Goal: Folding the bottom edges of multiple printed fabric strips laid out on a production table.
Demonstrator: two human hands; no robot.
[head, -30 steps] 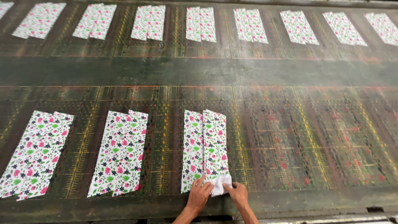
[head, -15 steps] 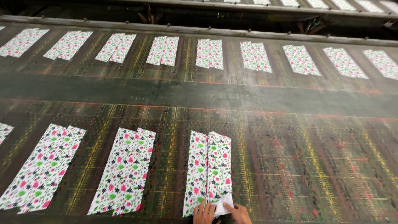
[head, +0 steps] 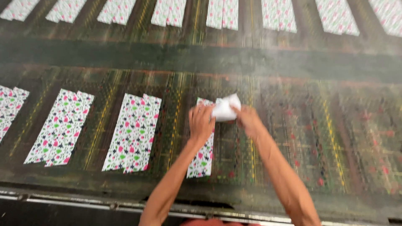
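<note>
Lifted since the earlier frame, the white fabric piece (head: 225, 108) is now held above the printing table (head: 293, 67), where before it lay pressed flat at the near edge; both hands have moved away from that edge towards the middle of the surface. One side of the piece is pinched by the left hand (head: 202, 122) and the other by the right hand (head: 248, 120), the fingers of each being closed on the cloth. The piece is shown crumpled and blurred, so its printed side cannot be told. Directly beneath the left hand, a printed strip (head: 202, 155) of white cloth with pink, green and dark motifs is seen lying flat, its lower end reaching towards the near edge. Just to the left of it, a wider printed panel (head: 134, 133) is laid at a slight slant, and a further panel (head: 61, 127) follows towards the left edge, where part of another piece (head: 9, 105) is cut off. Along the far edge, a row of similar printed pieces (head: 224, 12) is set out side by side, well apart from the hands. The bare surface to the right is marked with faded ink in the same pattern. A metal rail (head: 83, 204) is seen running below the near edge.
</note>
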